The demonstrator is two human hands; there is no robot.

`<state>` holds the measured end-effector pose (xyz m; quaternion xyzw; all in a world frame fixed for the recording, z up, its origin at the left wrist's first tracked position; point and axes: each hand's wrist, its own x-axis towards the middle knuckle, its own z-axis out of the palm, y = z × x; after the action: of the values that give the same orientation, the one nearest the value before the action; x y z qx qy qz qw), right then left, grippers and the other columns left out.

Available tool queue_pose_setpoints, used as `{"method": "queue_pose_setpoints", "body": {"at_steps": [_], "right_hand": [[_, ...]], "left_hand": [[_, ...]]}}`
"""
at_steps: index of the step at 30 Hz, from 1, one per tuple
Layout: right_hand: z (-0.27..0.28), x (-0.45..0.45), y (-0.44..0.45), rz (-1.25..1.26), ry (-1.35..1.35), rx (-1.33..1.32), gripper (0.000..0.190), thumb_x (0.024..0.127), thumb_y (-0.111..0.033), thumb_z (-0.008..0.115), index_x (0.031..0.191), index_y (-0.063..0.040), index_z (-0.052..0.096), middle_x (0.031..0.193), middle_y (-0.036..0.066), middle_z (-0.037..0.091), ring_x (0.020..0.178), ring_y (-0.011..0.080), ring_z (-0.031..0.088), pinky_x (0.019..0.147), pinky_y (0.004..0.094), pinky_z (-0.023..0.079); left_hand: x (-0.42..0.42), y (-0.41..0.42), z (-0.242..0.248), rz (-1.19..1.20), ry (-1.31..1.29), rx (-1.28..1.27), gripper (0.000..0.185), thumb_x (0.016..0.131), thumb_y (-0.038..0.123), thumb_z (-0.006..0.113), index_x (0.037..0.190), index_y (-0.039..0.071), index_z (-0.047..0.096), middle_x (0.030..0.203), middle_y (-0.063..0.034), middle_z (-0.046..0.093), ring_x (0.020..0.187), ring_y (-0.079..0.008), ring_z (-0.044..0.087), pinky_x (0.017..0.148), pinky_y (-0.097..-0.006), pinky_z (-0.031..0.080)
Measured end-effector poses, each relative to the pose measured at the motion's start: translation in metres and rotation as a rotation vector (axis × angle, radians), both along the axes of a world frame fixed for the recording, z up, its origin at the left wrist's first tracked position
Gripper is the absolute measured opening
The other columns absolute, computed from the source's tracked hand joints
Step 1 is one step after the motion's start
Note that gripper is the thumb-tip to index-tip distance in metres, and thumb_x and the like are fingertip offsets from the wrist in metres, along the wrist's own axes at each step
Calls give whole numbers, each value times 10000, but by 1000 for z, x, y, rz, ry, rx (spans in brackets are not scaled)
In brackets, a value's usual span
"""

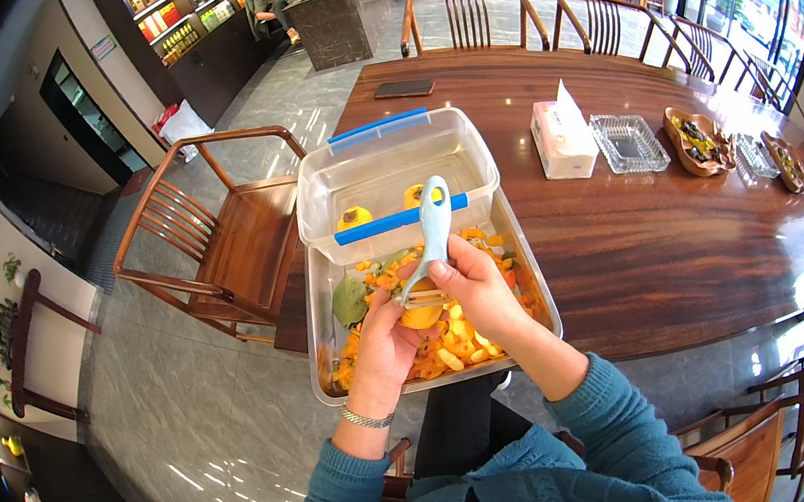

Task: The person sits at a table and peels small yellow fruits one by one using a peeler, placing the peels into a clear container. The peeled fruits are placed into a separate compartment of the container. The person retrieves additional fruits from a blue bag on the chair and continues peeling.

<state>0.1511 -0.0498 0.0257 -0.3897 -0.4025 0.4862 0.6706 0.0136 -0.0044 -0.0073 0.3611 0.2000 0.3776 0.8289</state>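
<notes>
My left hand [391,343] holds an orange persimmon [422,317] over a metal tray [550,308]. In my right hand [480,283] is a light blue peeler [434,221], its blade end against the fruit. Orange peelings [451,346] and a green leaf [350,301] lie in the tray beneath both hands. A clear plastic container [390,154] with blue clips rests over the tray's far part. Inside it sit two yellow-orange persimmons, one at the left [353,218] and one partly behind the peeler's handle [412,195].
On the wooden table [643,251] stand a tissue pack [563,139], a glass ashtray [629,142] and a wooden dish [698,139]. A phone [404,89] lies near the far edge. A wooden armchair [218,228] is at the left. A person [273,2] sits in the background.
</notes>
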Motion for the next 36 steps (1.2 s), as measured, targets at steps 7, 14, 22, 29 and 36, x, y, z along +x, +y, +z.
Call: {"method": "queue_pose_setpoints", "body": {"at_steps": [7,14,22,29,36], "right_hand": [[-20,6,19,-112,250,-149,203,930,-94,448,1102,0,501,976,69,588,897,138,567,796,285,471],[-24,13,14,-168,305,9,245,930,-113,457,1142,2,494,1046,89,591,967,184,568,888,313,447],[-14,-4,-1,-24,203,84,219,932,-103,442,1119,-5,500,1027,90,612,981,150,547,906,307,415],[-22,5,16,-110,324,-20,150,925,-83,447,1032,-1,512,909,68,602,886,154,578,835,299,444],[-26,23,23,-211,-145,-22,147,910,-83,475,1016,-1,535,887,41,594,857,134,585,779,274,441]], "left_hand": [[-10,-2,-6,-106,-9,63,398,850,167,510,1222,53,429,1069,-108,561,883,-258,587,581,-340,489],[-11,6,-7,10,-82,37,480,888,233,517,1296,29,367,1214,-143,500,1016,-318,564,724,-359,534],[0,2,-9,-18,-171,-94,500,897,277,496,1306,28,354,1201,-134,507,993,-264,566,723,-327,525],[-10,5,-22,-70,-120,5,477,886,220,517,1295,19,377,1187,-133,518,969,-252,574,657,-351,524],[-14,5,-10,-65,-123,61,541,849,224,564,1314,34,366,1195,-95,510,1056,-234,509,807,-362,442]]}}
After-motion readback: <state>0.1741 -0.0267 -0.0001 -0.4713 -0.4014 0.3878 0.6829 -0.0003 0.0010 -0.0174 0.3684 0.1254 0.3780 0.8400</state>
